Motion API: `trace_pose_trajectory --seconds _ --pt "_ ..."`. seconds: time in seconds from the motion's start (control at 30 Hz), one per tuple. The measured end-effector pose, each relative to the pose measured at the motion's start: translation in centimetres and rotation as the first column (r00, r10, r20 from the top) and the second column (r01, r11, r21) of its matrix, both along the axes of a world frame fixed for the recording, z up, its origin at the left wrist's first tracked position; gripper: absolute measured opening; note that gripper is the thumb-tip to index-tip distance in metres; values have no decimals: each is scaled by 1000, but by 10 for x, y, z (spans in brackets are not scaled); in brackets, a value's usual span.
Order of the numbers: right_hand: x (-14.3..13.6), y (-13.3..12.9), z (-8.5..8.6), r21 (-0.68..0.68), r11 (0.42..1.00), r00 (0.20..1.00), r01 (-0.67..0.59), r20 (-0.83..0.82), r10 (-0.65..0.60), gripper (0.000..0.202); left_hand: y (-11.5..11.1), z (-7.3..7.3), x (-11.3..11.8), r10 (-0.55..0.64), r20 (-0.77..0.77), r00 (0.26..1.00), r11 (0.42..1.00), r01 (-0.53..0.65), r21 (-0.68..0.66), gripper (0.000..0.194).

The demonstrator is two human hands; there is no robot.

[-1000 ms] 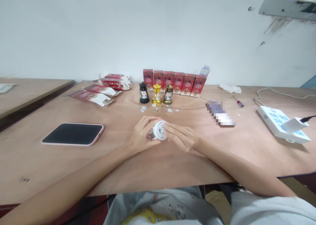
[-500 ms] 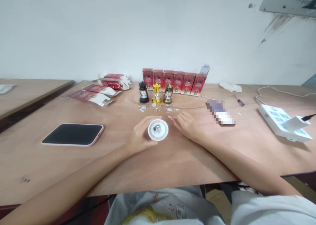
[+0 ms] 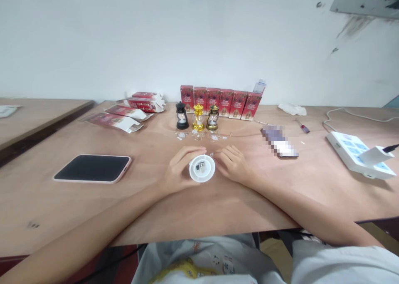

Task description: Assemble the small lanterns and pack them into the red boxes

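Note:
My left hand is wrapped round the side of a white round lantern base, its open underside turned up towards me. A small circuit part with a dark block shows inside it. Close to the base's upper right rim, my right hand is closed in a pinch. A tiny light-coloured piece shows at its fingertips; its kind is too small to tell. Beyond the hands lie several small metal and white bits. Behind these stand a black lantern, a gold lantern and a bronze lantern.
A row of red boxes stands by the wall, with flattened red cartons to the left. A phone lies at left, another phone at right. Further right are a screwdriver and a power strip.
The white base has moved slightly right and towards me, and tilted. My right fingertips have come closer to its rim with the tiny piece.

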State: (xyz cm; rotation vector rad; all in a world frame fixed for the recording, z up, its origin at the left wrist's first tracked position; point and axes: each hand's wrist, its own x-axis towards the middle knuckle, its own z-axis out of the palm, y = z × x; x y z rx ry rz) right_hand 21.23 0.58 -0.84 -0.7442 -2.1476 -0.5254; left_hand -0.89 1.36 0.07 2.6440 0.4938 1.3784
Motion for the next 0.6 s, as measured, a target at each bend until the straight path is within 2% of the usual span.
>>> trace_pose_trajectory --seconds 0.13,0.2,0.3,0.6 --pt "-5 -15 4 -23 994 959 -106 -268 96 13 3 0 0 71 -36 997 998 -71 0 49" --pt "-8 -19 5 -12 991 941 -133 -317 123 13 3 -1 1 140 -84 987 990 -142 -18 48" --pt "-12 -21 3 -5 992 950 -128 -289 121 10 4 -1 2 200 -158 967 979 -204 -6 49" --pt "-14 -12 -4 -48 993 966 -111 -240 96 2 4 -2 3 221 -247 943 975 -208 79 47"
